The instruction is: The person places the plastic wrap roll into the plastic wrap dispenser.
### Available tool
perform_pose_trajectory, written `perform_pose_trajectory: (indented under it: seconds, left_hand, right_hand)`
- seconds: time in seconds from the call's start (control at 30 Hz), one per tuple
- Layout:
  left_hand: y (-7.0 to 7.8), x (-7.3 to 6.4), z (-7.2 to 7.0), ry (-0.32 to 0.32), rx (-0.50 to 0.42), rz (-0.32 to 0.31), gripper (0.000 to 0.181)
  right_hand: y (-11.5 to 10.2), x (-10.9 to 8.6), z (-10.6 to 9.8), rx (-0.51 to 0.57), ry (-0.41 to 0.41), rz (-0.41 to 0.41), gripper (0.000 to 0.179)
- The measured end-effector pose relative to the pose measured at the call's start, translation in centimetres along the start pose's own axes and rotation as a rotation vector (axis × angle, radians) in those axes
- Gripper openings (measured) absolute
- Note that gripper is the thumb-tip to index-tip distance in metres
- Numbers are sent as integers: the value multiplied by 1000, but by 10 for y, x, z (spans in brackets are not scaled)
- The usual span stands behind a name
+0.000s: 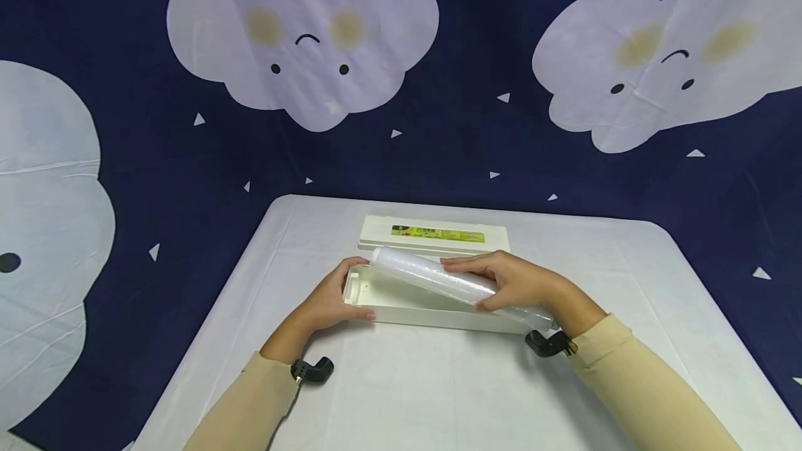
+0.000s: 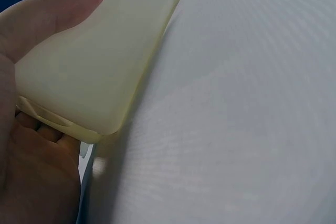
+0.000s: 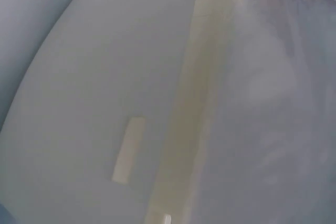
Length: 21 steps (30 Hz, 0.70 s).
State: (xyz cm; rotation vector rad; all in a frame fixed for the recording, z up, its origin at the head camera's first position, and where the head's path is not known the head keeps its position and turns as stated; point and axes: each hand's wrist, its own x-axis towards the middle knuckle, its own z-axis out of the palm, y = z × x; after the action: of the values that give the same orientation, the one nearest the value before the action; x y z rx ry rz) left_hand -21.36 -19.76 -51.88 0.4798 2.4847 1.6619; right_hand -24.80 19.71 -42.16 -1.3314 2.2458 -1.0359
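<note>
A long white open box (image 1: 432,317) lies lengthwise on the table. My left hand (image 1: 328,300) grips its left end, thumb (image 2: 63,11) along the front wall and the other fingers around the end. A roll of clear plastic wrap (image 1: 426,274) slants over the box, its left end higher and its right end past the box's front right corner. My right hand (image 1: 523,280) holds the roll from above near its right part. In the right wrist view the wrap (image 3: 278,103) fills the right side, beside the box's pale rim (image 3: 184,124).
Behind the box lies a white lid (image 1: 376,232) with a yellow-green label (image 1: 438,234). The table (image 1: 438,395) has a white cover with rounded far corners. A dark blue cloth (image 1: 376,165) with cloud prints hangs behind it.
</note>
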Motion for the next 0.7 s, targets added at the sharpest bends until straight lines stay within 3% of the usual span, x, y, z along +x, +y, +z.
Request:
perform_pose_trajectory:
  seconds: [0.47, 0.7]
  left_hand:
    - [0, -1, 0, 2, 8, -22, 103]
    - [2, -1, 0, 14, 28, -30, 104]
  right_hand:
    - [4, 6, -4, 41, -31, 21, 84]
    - [5, 11, -7, 70, -51, -15, 83]
